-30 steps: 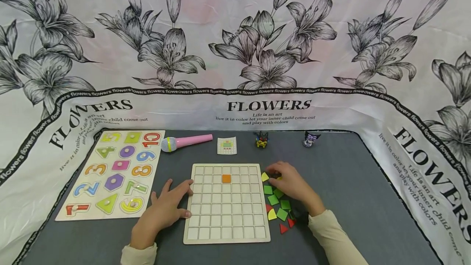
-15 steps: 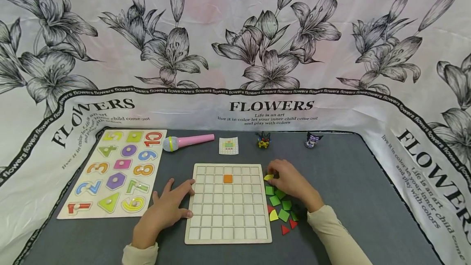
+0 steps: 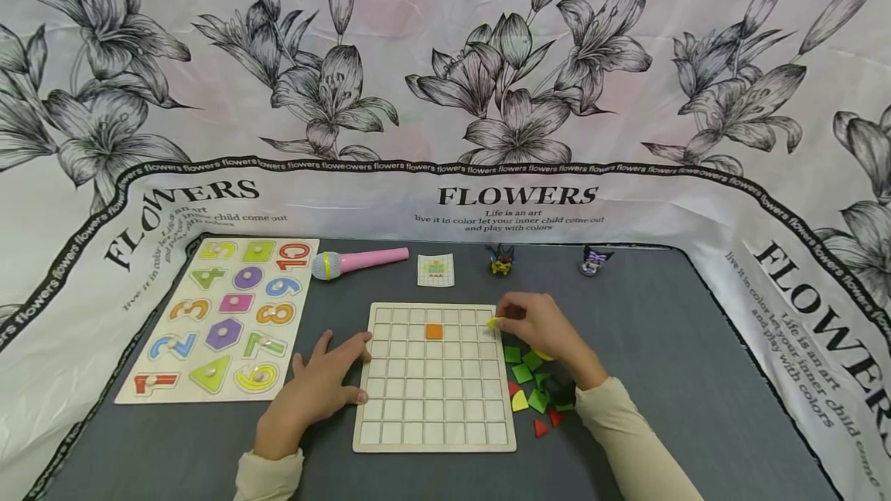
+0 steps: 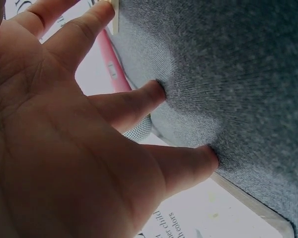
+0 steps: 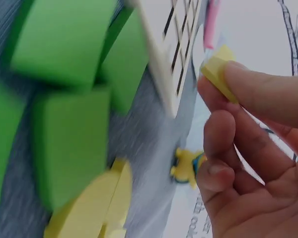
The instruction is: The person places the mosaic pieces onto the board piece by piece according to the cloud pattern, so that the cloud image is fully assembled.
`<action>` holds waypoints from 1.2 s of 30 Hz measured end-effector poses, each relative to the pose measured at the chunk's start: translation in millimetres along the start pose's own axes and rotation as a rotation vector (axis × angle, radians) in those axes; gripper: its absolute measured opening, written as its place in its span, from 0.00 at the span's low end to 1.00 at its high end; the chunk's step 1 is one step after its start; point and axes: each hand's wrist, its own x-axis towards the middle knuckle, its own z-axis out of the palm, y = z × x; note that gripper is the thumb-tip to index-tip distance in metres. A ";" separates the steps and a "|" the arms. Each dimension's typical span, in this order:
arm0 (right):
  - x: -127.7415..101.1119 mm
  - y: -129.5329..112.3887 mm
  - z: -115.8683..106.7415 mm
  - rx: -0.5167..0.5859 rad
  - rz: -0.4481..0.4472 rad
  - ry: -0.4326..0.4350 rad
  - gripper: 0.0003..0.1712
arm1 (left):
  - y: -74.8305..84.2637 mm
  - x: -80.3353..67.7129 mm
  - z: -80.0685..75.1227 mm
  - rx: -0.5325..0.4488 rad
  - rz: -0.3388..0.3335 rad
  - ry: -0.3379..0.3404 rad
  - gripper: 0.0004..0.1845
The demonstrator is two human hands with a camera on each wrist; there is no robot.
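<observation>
Grey cloth covers the table (image 3: 696,377). At the grid board's (image 3: 435,377) upper right corner, a yellow piece (image 3: 495,322) is pinched by the right hand (image 3: 539,331). The board's left edge is steadied by the left hand (image 3: 323,386), fingers spread flat. Loose green pieces (image 3: 527,377) lie right of the board. With so thin a pinch, the piece could be dropped or seated crookedly.

Bright, even light from above fills my head view, shadows soft under my hands, and the backdrop curves toward the edges. My left wrist view is dim, my palm (image 4: 64,148) close and soft. In the right wrist view, the green pieces (image 5: 64,99) smear, blurred.
</observation>
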 end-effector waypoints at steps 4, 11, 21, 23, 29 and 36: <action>6.2 -8.1 5.1 0.053 -0.016 0.006 0.04 | -0.8 0.6 0.3 0.001 -0.004 -0.005 0.25; 15.1 -20.1 19.4 0.049 -0.030 -0.016 0.03 | -0.1 1.1 -0.9 -0.003 -0.006 -0.004 0.24; 25.9 -30.3 38.6 0.006 -0.049 0.005 0.03 | -0.3 0.1 0.5 -0.010 -0.006 0.002 0.24; 27.5 -30.5 40.7 0.007 -0.050 0.004 0.04 | -0.1 0.7 0.8 -0.010 -0.008 0.000 0.23; 28.2 -34.1 48.2 0.014 -0.016 -0.047 0.07 | -0.8 0.3 1.6 -0.015 -0.030 0.001 0.24; 28.3 -38.0 54.8 -0.034 0.023 -0.081 0.08 | -1.1 1.8 2.5 -0.017 -0.025 0.004 0.25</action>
